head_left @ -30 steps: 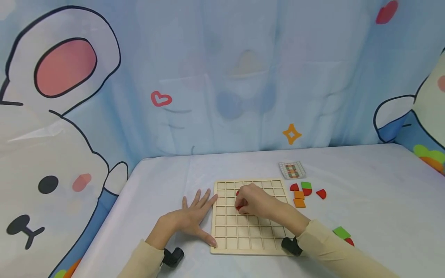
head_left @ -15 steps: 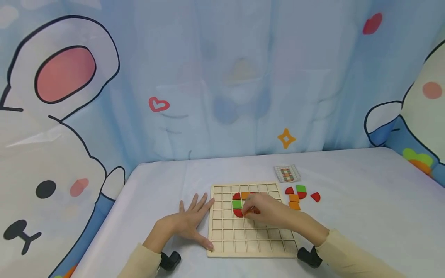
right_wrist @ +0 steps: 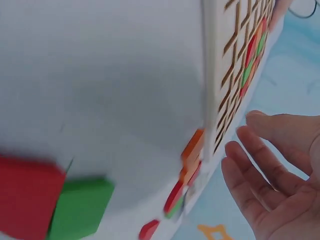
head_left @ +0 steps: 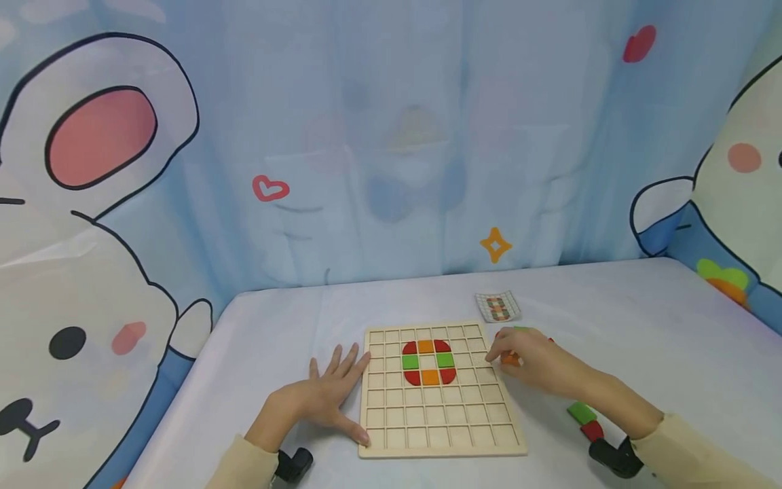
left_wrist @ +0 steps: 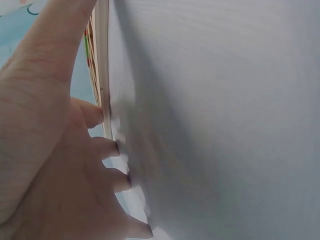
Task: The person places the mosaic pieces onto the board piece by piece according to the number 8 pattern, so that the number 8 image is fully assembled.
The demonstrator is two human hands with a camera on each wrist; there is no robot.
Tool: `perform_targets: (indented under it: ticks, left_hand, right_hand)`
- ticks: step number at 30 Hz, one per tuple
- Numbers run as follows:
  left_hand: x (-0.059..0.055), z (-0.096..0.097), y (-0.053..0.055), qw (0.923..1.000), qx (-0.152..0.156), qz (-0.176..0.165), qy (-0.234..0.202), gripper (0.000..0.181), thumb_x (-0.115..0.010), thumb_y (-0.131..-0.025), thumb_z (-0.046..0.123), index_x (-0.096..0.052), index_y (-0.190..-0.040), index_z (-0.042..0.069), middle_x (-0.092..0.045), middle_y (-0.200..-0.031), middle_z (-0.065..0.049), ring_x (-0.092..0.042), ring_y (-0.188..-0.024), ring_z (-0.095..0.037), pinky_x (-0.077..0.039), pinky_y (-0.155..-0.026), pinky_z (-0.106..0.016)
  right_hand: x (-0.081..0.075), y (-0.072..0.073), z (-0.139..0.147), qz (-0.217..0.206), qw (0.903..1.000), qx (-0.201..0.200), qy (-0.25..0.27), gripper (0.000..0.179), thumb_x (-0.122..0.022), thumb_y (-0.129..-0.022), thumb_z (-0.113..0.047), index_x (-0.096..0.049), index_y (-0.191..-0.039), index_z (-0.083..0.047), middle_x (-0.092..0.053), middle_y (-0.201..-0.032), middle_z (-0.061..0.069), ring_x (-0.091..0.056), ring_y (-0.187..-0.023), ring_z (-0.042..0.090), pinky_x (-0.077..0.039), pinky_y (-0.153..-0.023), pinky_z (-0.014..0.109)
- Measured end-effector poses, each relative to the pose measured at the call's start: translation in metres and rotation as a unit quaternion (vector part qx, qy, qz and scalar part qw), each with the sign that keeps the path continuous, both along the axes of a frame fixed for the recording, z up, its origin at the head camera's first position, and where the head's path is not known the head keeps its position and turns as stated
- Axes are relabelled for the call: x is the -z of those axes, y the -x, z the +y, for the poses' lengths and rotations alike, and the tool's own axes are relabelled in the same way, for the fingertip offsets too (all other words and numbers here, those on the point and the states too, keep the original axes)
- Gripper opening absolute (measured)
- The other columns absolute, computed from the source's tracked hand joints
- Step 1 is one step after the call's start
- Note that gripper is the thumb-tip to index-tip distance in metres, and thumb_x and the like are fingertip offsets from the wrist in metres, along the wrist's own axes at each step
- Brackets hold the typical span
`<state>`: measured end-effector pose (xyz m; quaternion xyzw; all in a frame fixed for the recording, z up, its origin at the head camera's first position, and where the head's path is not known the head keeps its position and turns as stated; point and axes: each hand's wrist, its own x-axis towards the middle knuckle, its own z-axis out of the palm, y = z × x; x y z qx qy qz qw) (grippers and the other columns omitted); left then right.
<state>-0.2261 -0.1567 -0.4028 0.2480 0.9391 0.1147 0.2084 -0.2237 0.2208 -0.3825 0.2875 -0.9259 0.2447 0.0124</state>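
The board (head_left: 437, 417) is pale wood, ruled with a darker square grid. Its ring of pieces runs red corners (head_left: 410, 348), orange squares (head_left: 425, 346) at top and bottom, and green squares (head_left: 410, 362) at either side, round one wood-coloured cell. Loose pieces repeat the colours: a green tile (head_left: 582, 413), a red tile (head_left: 591, 430). The card (head_left: 497, 307) is whitish, gridded, its print multicoloured. The desk (head_left: 641, 339) is white, the sleeves (head_left: 696, 448) cream. The light-blue curtain (head_left: 531, 156) bears a red heart (head_left: 640, 44) and a black-outlined white bear (head_left: 36, 292).
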Motion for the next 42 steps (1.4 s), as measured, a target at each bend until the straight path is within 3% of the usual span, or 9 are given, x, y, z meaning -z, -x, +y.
perform_targets:
  ticks: [8,15,20,28,34,42]
  left_hand:
    - [-0.004,0.001,0.000,1.0000,0.004,0.002,-0.005,0.131,-0.088,-0.079,0.056,-0.004,-0.169,0.009,0.005,-0.175,-0.019,0.012,-0.159,-0.043,0.002,-0.118,-0.077]
    - [-0.004,0.005,-0.001,1.0000,0.003,0.001,-0.003,0.132,-0.089,-0.079,0.054,-0.004,-0.169,0.009,0.006,-0.174,-0.020,0.013,-0.159,-0.042,0.003,-0.118,-0.076]
    - [-0.003,0.005,0.000,1.0000,-0.001,-0.006,0.000,0.132,-0.090,-0.079,0.052,-0.003,-0.169,0.009,0.007,-0.175,-0.018,0.014,-0.159,-0.041,0.004,-0.118,-0.076]
    - [-0.003,0.003,-0.001,0.9999,-0.006,-0.008,0.005,0.133,-0.089,-0.078,0.055,-0.002,-0.169,0.010,0.008,-0.175,-0.018,0.014,-0.159,-0.040,0.003,-0.119,-0.075]
    - [0.000,0.000,0.001,0.9999,-0.007,-0.012,-0.008,0.133,-0.089,-0.078,0.055,-0.002,-0.169,0.011,0.009,-0.175,-0.017,0.016,-0.159,-0.039,0.005,-0.119,-0.075]
    - [-0.001,0.001,0.000,0.9999,-0.010,-0.009,-0.008,0.133,-0.089,-0.078,0.055,-0.003,-0.169,0.011,0.008,-0.175,-0.017,0.015,-0.159,-0.040,0.005,-0.119,-0.074]
  right_hand:
    - [0.008,0.012,0.013,0.011,0.9997,0.014,-0.018,0.023,-0.087,-0.078,0.009,-0.080,-0.096,-0.003,-0.068,-0.091,-0.001,-0.059,-0.082,0.015,-0.060,-0.074,0.033]
    - [0.015,0.015,0.020,0.014,0.9998,0.011,-0.004,0.023,-0.087,-0.077,0.009,-0.076,-0.092,-0.003,-0.067,-0.086,-0.003,-0.057,-0.076,0.012,-0.057,-0.069,0.027]
    - [0.015,0.016,0.024,-0.021,0.9996,0.017,0.009,0.019,-0.086,-0.078,0.007,-0.075,-0.088,-0.005,-0.067,-0.083,-0.004,-0.058,-0.074,0.009,-0.055,-0.066,0.024]
    - [0.009,0.018,0.023,-0.081,0.9947,0.063,0.005,0.018,-0.086,-0.077,0.007,-0.077,-0.089,-0.001,-0.070,-0.083,-0.002,-0.062,-0.075,0.013,-0.056,-0.067,0.025]
    - [0.009,0.018,0.020,-0.077,0.9938,0.078,0.020,0.020,-0.088,-0.075,0.008,-0.078,-0.090,0.001,-0.072,-0.084,0.000,-0.064,-0.075,0.014,-0.057,-0.067,0.025]
    - [0.012,0.014,0.020,-0.050,0.9961,0.066,0.030,0.021,-0.089,-0.073,0.009,-0.078,-0.089,0.000,-0.072,-0.083,-0.001,-0.065,-0.074,0.013,-0.058,-0.067,0.025]
